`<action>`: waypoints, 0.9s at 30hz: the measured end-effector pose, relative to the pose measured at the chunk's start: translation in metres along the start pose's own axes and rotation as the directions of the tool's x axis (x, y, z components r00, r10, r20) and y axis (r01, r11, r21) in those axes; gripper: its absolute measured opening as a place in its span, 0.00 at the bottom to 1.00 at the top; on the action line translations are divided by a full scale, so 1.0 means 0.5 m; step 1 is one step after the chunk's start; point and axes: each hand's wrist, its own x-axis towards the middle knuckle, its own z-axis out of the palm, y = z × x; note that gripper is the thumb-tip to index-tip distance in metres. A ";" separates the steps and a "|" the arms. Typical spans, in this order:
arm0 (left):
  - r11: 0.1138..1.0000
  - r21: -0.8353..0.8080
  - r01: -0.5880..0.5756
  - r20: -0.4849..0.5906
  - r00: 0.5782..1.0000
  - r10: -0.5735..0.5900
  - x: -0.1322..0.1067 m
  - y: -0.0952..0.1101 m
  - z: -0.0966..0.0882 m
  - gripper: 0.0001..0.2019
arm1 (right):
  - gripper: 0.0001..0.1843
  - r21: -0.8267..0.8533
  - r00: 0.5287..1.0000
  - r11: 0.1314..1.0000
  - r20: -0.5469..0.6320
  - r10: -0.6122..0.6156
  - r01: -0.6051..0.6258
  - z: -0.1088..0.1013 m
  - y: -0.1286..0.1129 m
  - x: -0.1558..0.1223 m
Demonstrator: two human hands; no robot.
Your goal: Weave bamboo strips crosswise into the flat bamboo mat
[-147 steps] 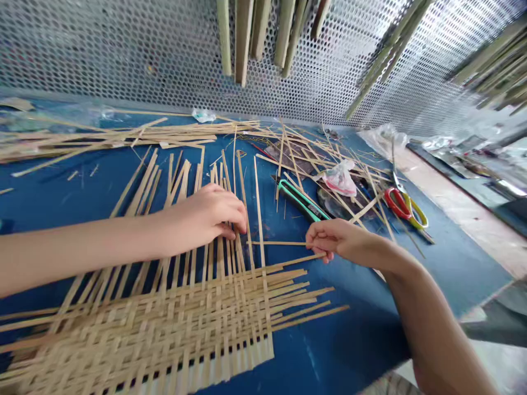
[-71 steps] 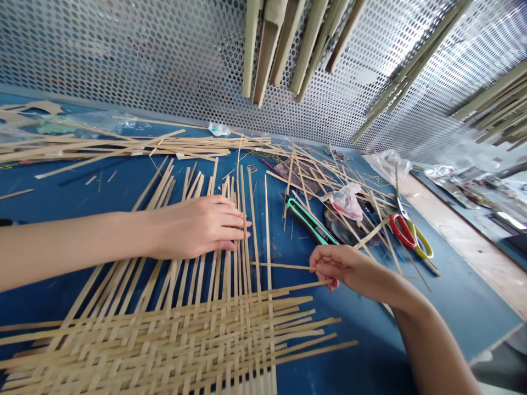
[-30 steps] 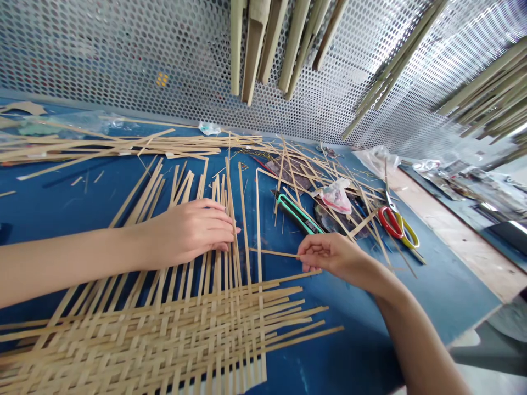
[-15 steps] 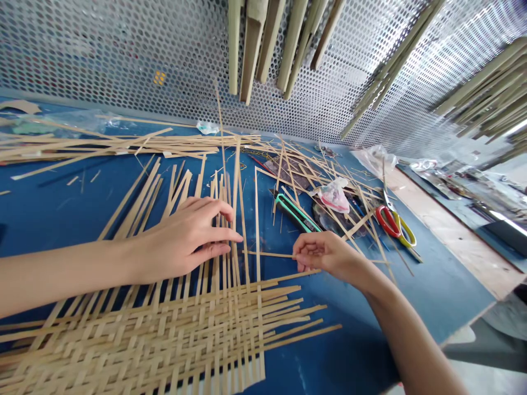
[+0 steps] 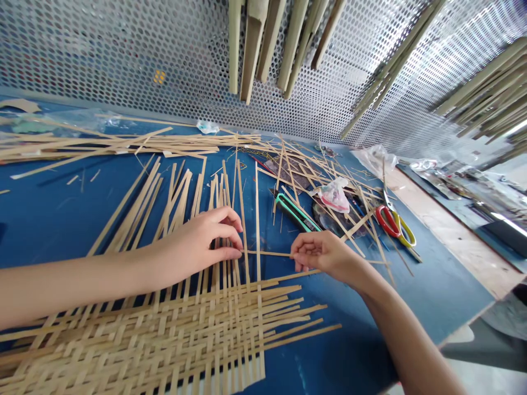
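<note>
A half-woven mat of pale bamboo strips (image 5: 173, 334) lies on the blue table (image 5: 49, 214), its loose upright strips (image 5: 177, 192) fanning away from me. My right hand (image 5: 325, 255) is closed in a pinch on a thin horizontal strip (image 5: 269, 253) that points left across the uprights. My left hand (image 5: 197, 247) rests on the uprights, thumb and fingers closed around the tip of that strip and the upright strips beside it.
Red-and-yellow scissors (image 5: 395, 225), a teal-handled cutter (image 5: 296, 211) and a crumpled plastic bag (image 5: 333, 195) lie among scattered strips at the right. A bundle of long strips (image 5: 107, 144) lies at the back. A perforated metal wall (image 5: 123, 55) carries hanging bamboo slats (image 5: 263, 44).
My left hand let down the uprights it had lifted and curled its fingers at the thin strip's tip. My right hand slid the strip a little to the left.
</note>
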 end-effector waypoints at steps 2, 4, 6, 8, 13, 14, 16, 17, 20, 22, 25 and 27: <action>0.999 -0.016 0.038 0.005 0.999 -0.038 0.003 0.006 0.000 0.10 | 0.10 -0.013 1.000 1.000 -0.006 -0.009 0.009 0.001 0.001 -0.001; 0.998 0.019 0.063 -0.007 0.998 -0.062 0.005 0.013 -0.001 0.08 | 0.09 -0.026 1.000 0.999 -0.015 -0.022 0.022 0.003 0.001 -0.001; 0.994 0.082 0.067 -0.028 0.998 -0.065 0.005 0.018 -0.003 0.07 | 0.09 -0.037 0.999 0.999 -0.028 -0.035 0.034 0.005 0.002 -0.001; 0.990 0.134 0.047 -0.054 0.998 -0.040 0.006 0.018 -0.005 0.07 | 0.08 -0.045 0.998 0.998 -0.035 -0.056 0.054 0.008 0.002 -0.001; 0.981 0.192 -0.009 -0.125 0.992 0.034 0.006 -0.005 -0.011 0.11 | 0.08 -0.043 0.996 0.995 -0.029 -0.089 0.088 0.015 -0.002 -0.001; 0.981 0.194 -0.014 -0.122 0.992 0.039 0.006 -0.009 -0.012 0.11 | 0.09 -0.042 0.996 0.995 -0.026 -0.087 0.086 0.015 -0.003 -0.002; 0.981 0.193 -0.016 -0.117 0.992 0.039 0.004 -0.015 -0.012 0.11 | 0.09 -0.038 0.996 0.996 -0.021 -0.082 0.081 0.015 -0.004 -0.002; 0.981 0.193 -0.018 -0.115 0.993 0.041 0.003 -0.018 -0.011 0.11 | 0.10 -0.035 0.997 0.997 -0.020 -0.075 0.074 0.014 -0.004 -0.003; 0.975 0.212 -0.067 -0.115 0.989 0.093 0.002 -0.029 -0.010 0.11 | 0.10 -0.031 0.999 0.999 -0.024 -0.034 0.033 0.012 -0.007 -0.004; 0.956 0.255 -0.146 -0.111 0.978 0.179 0.002 -0.035 -0.013 0.11 | 0.09 -0.041 0.999 0.999 -0.033 -0.010 0.008 0.011 -0.012 -0.005; 0.890 0.353 -0.288 -0.053 0.944 0.326 0.006 -0.037 -0.024 0.12 | 0.09 -0.058 0.999 0.998 -0.050 -0.001 -0.002 0.013 -0.021 -0.006; 0.840 0.409 -0.356 0.008 0.922 0.387 0.012 -0.033 -0.033 0.13 | 0.09 -0.065 0.998 0.998 -0.060 -0.006 0.002 0.013 -0.027 -0.007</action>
